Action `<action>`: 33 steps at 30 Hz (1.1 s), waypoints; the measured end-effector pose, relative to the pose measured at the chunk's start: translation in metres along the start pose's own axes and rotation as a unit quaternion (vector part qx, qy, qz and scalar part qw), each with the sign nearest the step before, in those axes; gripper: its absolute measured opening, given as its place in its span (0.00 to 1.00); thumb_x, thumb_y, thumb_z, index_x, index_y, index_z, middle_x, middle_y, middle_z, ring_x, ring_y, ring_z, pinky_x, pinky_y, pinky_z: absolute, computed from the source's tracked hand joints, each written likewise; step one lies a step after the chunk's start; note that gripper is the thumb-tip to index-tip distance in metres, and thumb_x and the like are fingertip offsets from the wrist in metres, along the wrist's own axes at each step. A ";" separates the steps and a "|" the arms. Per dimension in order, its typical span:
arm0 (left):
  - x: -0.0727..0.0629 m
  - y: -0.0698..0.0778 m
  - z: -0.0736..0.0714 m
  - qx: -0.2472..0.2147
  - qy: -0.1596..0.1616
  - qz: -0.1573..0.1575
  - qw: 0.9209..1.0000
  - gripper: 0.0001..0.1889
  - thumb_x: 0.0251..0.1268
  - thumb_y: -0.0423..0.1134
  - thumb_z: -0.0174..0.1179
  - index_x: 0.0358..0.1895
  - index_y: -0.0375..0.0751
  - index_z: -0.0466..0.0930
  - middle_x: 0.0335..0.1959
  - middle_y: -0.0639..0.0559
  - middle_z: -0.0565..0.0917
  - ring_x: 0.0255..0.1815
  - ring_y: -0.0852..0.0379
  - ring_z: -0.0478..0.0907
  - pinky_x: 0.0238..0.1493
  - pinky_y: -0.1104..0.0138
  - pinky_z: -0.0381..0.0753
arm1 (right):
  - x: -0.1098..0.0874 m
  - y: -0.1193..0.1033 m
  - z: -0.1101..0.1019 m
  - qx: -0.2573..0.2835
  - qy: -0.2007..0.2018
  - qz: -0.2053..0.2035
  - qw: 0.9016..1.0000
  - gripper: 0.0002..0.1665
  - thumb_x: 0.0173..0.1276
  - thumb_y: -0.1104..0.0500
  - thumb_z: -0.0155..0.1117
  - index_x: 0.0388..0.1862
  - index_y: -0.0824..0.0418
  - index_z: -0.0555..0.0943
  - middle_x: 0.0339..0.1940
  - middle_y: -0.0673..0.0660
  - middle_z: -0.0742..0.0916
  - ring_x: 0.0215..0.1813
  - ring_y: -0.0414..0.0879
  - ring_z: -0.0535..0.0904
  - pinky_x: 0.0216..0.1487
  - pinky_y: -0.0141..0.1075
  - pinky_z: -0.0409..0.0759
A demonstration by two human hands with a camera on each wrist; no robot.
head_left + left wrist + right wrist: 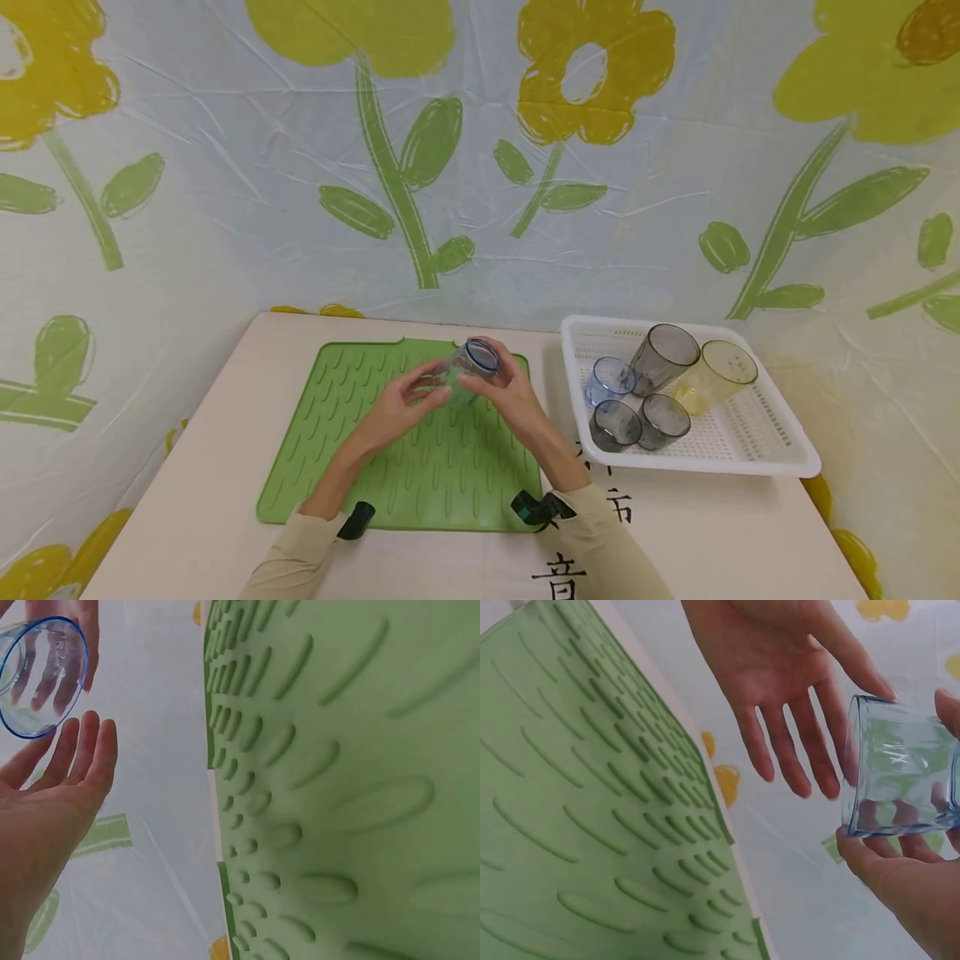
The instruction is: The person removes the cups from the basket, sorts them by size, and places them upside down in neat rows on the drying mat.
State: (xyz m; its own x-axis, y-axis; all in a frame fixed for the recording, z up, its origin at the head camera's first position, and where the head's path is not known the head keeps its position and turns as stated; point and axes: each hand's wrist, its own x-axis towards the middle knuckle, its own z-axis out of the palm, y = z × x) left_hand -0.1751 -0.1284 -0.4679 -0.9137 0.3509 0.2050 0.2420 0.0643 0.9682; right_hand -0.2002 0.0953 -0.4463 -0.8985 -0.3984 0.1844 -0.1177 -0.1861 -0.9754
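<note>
Two hands meet at one small, clear glass tumbler with a blue-tinted edge (471,365), held tilted above a green, rectangular, ribbed mat (420,492) on the pale desk (202,483). We note that the right hand (516,398) grips the tumbler, its fingers on one side and its thumb on the other; we judge that this opposed hold secures the smooth wall. We find the left hand (401,408) spread, its fingers nearly straight beside the other end, presumably steadying; whether they bear on the glass, we cannot tell.

To the right, we locate a white, perforated plastic basket (720,465) carrying five glasses: a short blue one (609,385), a tall grey one (660,362), a tall yellow one (716,379) and two short grey ones (639,423). We infer that its raised rim keeps the glasses from rolling off.
</note>
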 end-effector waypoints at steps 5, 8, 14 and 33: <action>-0.002 -0.005 -0.007 0.043 0.021 -0.008 0.999 0.26 0.80 0.41 0.57 0.75 0.38 0.68 0.71 0.37 0.73 0.68 0.41 0.73 0.67 0.45 0.74 | 0.005 0.000 0.003 -0.041 0.023 -0.001 0.999 0.36 0.71 0.63 0.70 0.75 0.53 0.70 0.68 0.57 0.77 0.71 0.52 0.73 0.63 0.43 0.77; -0.002 -0.006 -0.012 0.062 0.044 -0.022 0.997 0.24 0.82 0.44 0.55 0.73 0.38 0.71 0.69 0.38 0.75 0.66 0.43 0.75 0.66 0.47 0.76 | 0.009 0.001 0.004 -0.057 0.043 0.006 0.997 0.36 0.71 0.62 0.71 0.75 0.51 0.71 0.68 0.56 0.78 0.70 0.50 0.74 0.63 0.45 0.78; -0.007 -0.014 -0.026 0.104 0.084 -0.025 0.991 0.21 0.82 0.42 0.55 0.70 0.37 0.75 0.63 0.41 0.80 0.62 0.44 0.78 0.60 0.60 0.80 | 0.017 0.002 0.007 -0.078 0.077 0.013 0.994 0.36 0.69 0.64 0.73 0.74 0.53 0.72 0.66 0.57 0.79 0.69 0.50 0.76 0.64 0.43 0.77; -0.025 -0.032 -0.083 0.202 0.157 -0.023 0.966 0.16 0.80 0.32 0.54 0.63 0.26 0.77 0.57 0.30 0.81 0.55 0.37 0.79 0.49 0.74 0.78 | 0.046 0.015 0.028 -0.071 0.068 0.013 0.995 0.38 0.65 0.62 0.76 0.73 0.51 0.73 0.64 0.57 0.81 0.66 0.50 0.78 0.65 0.45 0.78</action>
State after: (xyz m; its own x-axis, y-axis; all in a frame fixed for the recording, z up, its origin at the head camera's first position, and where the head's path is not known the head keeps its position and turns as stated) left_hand -0.1868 -0.2171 -0.4920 -0.9653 0.0417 0.2576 0.2480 0.4546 0.8555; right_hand -0.2316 0.0494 -0.4492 -0.9496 -0.2747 0.1508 -0.1440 -0.0449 -0.9886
